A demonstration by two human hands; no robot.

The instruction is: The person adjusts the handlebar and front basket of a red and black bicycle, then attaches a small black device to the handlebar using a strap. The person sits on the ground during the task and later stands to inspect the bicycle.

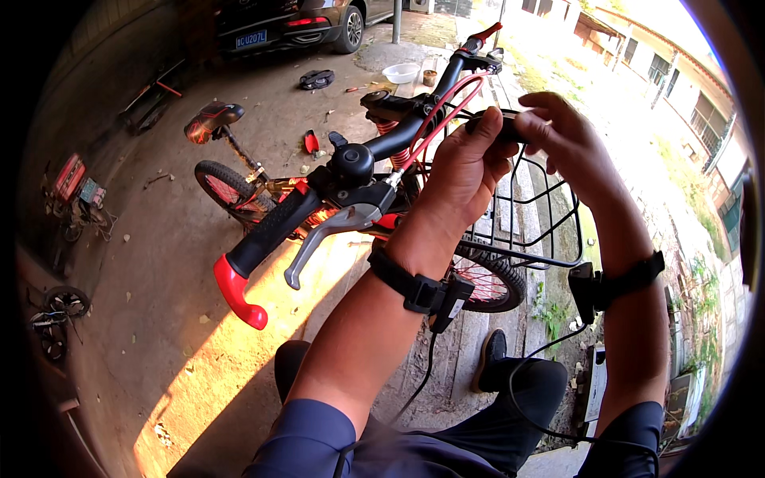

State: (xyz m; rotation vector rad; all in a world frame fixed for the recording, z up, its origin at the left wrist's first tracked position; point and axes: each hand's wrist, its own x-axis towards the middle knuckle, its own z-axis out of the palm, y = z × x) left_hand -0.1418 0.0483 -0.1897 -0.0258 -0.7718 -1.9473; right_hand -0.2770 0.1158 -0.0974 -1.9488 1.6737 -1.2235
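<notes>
I have 2 bare hands up in front of the bicycle, and a small black rounded part (508,126) sits between them, above the wire basket (550,260) and just beside the handlebar (398,137). On my feed the left hand (468,163) is closed on this part: the thumb points up along its near side and the other fingers curl below. The right hand (574,147) meets the part's right end with bent fingers, the index finger arched above it and the thumb close in; I cannot tell whether that hand grips or only touches. The fingers cover so much of the part that I cannot make out its exact kind.

Nearer to me, the handlebar ends in a black rubber grip (275,231) with a curved red bar end (237,295). A grey brake lever (323,237) hangs beside the grip, and a black bell (351,162) is mounted further in, close to the red cables (421,143). Below the basket I see the front tire (514,293) with red spokes; the saddle (213,122) is off to the left.

Each forearm wears 1 black strap with a small box, the left strap (398,279) and the right strap (633,280). Further back on the concrete floor are a translucent bowl (401,73) and a dark parked car (279,28).
</notes>
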